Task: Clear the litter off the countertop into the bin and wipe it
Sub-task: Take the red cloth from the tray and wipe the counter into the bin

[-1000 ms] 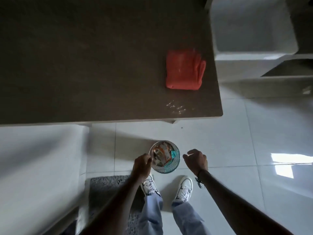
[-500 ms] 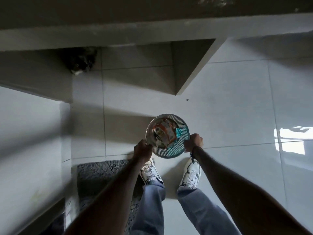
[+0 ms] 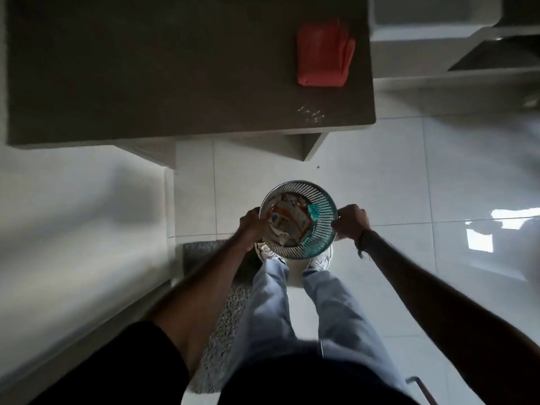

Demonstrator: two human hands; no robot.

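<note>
A round slatted bin, white and teal, hangs above my shoes, and crumpled wrappers fill it. My left hand grips its left rim and my right hand grips its right rim. Beyond it lies the dark countertop. A folded red cloth rests near the counter's right end. Small pale crumbs are scattered just in front of the cloth, close to the counter's front edge.
White glossy floor tiles spread to the right. A grey mat lies under my left leg. A white low surface runs along the left. White shelving stands past the counter's right end.
The bin has come up off the floor, held by both hands at its rim. My view has tilted back up, so the countertop and red cloth show again.
</note>
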